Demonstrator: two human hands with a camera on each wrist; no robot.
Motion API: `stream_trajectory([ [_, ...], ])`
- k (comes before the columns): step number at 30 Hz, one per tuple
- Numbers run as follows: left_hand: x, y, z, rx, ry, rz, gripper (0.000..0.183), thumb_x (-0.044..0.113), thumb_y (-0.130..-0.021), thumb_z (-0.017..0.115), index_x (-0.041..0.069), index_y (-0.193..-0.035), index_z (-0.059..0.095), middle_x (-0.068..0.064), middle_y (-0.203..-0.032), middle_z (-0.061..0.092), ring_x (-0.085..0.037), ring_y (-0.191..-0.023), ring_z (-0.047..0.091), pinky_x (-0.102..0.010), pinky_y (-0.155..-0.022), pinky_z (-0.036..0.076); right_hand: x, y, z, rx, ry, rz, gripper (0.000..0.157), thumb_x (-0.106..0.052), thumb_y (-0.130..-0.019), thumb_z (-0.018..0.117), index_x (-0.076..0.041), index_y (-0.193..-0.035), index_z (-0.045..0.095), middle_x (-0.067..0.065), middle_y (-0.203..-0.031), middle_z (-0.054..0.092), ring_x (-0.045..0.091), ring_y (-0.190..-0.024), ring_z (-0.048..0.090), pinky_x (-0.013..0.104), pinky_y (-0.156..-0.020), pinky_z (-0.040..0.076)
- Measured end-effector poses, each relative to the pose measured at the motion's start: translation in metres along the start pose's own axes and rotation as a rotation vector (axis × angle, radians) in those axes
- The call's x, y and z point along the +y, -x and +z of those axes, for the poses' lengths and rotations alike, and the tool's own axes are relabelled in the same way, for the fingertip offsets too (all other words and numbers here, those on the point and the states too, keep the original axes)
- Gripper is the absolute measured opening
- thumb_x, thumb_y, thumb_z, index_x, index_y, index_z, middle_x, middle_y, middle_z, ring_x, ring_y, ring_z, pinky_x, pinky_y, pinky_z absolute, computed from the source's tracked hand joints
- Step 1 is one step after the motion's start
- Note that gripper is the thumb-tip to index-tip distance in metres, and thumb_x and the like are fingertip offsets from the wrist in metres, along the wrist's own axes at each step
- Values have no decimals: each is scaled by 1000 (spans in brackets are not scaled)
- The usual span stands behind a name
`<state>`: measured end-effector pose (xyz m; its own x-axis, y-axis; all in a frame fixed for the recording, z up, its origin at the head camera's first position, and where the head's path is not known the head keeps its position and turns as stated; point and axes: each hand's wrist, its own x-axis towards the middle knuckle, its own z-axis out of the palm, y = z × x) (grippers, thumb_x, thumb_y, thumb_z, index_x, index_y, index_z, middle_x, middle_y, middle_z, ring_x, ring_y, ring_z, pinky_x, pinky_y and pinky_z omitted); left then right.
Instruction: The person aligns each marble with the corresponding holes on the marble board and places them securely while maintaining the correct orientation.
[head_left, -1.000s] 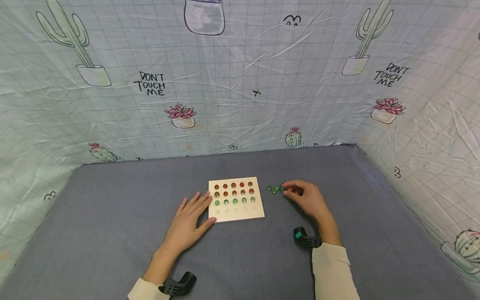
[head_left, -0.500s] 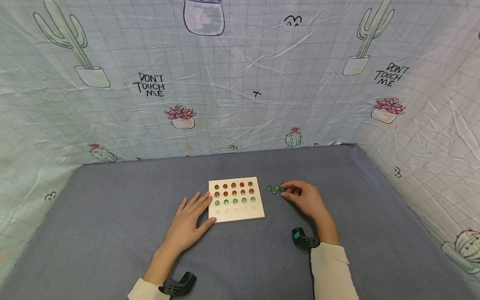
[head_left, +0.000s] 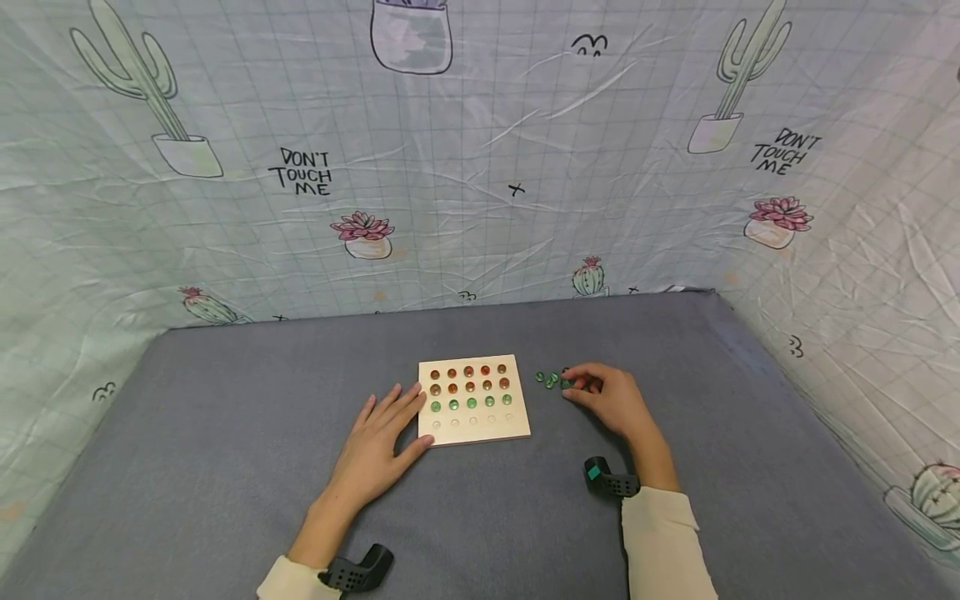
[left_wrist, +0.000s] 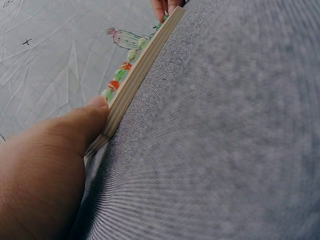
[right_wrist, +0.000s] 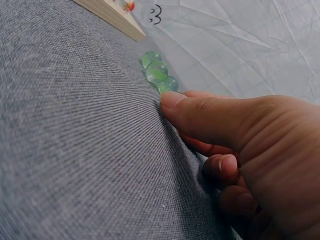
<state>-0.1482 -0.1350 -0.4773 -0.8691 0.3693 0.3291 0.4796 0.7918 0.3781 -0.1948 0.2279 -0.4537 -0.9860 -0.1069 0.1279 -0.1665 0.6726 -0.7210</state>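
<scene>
A pale wooden board point(head_left: 482, 432) lies on the table, with rows of marbles in its hollows: two rows amber-red, one row green. The nearest row of hollows looks bare. My left hand point(head_left: 377, 450) lies spread at the board's left edge, its fingertips and thumb touching the board. To the right of the board is a small cluster of green marbles point(head_left: 552, 378). My right hand point(head_left: 613, 402) has thumb and index finger closing on one green marble at that cluster's right side. In the right wrist view the thumb largely hides this marble, beside other green marbles point(right_wrist: 157, 72).
Grey cloth point(head_left: 225, 467) covers the table. A white printed curtain point(head_left: 465, 167) with cactus drawings stands behind and along both sides. Each wrist wears a black strap device, one on the left wrist point(head_left: 358, 572) and one on the right wrist point(head_left: 613, 478).
My right hand has shifted slightly left, its thumb and index finger closer around the rightmost green marble. The left hand and board have stayed put.
</scene>
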Motion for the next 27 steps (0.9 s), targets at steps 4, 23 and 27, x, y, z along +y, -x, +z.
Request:
stream_trajectory([
  [4,0,1,0,2,-4,-3,65,48,-90,62,13,-143,48,-1,-149,40,-29,-138,31,-53,-114,15,-1,0,0,-10,2,7,20,-18,-81,79,-14,-100,74,-3,-77,62,17,-58,46,28,-51,35],
  [23,8,3,2,7,-12,-14,64,47,-90,62,13,-143,48,-1,-149,40,-28,-139,31,-51,-114,15,2,4,-1,-4,17,-8,17,-17,-82,78,-12,-97,73,-2,-76,61,16,-57,45,27,-51,36],
  [27,7,6,2,26,-10,-7,64,45,-89,65,12,-142,49,-2,-148,42,-29,-138,33,-53,-113,16,3,4,1,-8,26,-14,16,-17,-82,77,-12,-97,73,-3,-75,61,16,-58,46,27,-51,36],
])
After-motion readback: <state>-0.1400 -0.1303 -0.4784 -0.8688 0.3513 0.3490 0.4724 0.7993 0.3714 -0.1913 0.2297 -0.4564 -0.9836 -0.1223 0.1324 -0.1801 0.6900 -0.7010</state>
